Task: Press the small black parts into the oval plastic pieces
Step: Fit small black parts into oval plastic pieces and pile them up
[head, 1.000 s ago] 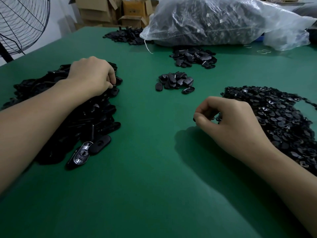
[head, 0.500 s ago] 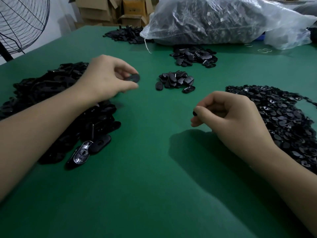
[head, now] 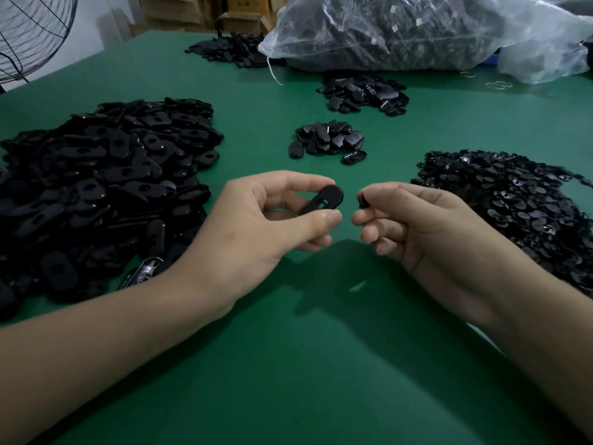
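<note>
Frame centre: I saw left hand (head: 256,220) pinched an oval piece (head: 324,200), thumb and forefinger. Right hand (head: 417,226) pinched a small black part (head: 362,201) just beside it, apart. Both were above the green table (head: 305,364).

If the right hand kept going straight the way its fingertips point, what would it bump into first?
Probably the oval piece pinched in the left hand: the right hand, holding a small black part, points at it across a narrow gap. Depth is uncertain.
</note>
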